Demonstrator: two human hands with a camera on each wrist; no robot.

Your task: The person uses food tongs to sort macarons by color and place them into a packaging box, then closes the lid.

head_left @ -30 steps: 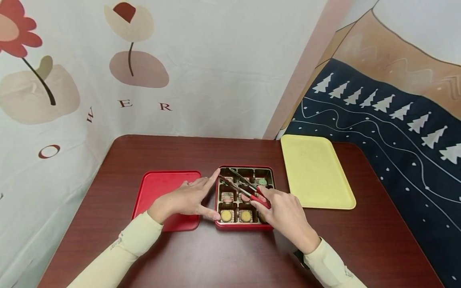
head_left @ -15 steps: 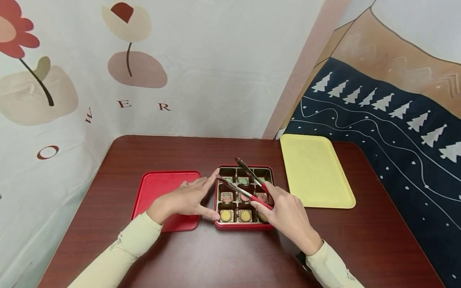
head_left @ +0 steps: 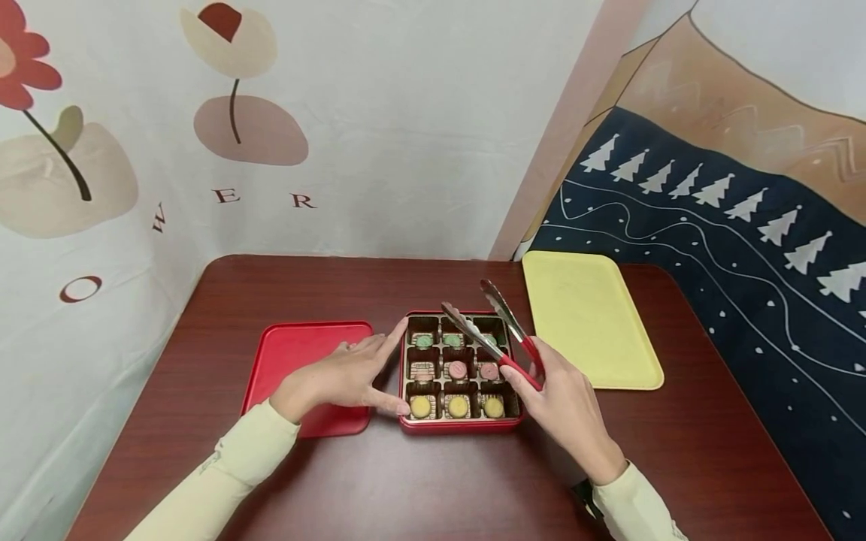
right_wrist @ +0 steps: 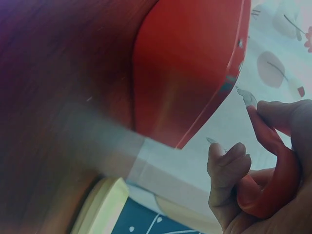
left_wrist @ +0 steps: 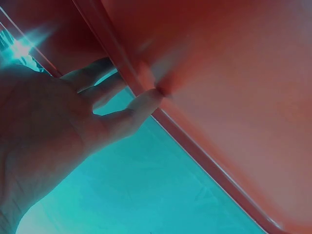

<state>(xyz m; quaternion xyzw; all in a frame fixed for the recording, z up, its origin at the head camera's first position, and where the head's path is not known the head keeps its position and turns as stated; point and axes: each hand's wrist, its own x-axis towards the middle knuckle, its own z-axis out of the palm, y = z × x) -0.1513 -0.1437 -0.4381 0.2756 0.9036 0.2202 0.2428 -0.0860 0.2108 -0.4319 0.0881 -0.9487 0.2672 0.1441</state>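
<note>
A red square box (head_left: 460, 425) with nine dark compartments sits mid-table, holding green, pink and yellow round sweets. My left hand (head_left: 338, 377) rests against the box's left side, index finger and thumb stretched along its edge; the left wrist view shows the fingers (left_wrist: 117, 105) touching the red wall (left_wrist: 204, 87). My right hand (head_left: 561, 398) grips red-handled metal tongs (head_left: 497, 330), lifted above the box's right side. The tong arms stand apart with nothing between the tips. In the right wrist view the red handle (right_wrist: 273, 170) lies in the curled fingers.
A red lid (head_left: 298, 353) lies left of the box, partly under my left hand. A pale yellow tray (head_left: 588, 323) lies to the right, near the tongs. The dark wooden table (head_left: 433, 481) is hemmed by printed cloth walls behind and at both sides.
My right hand has lifted the tongs out of the box and swung them to the right and up. All nine sweets now show. The left hand has stayed put.
</note>
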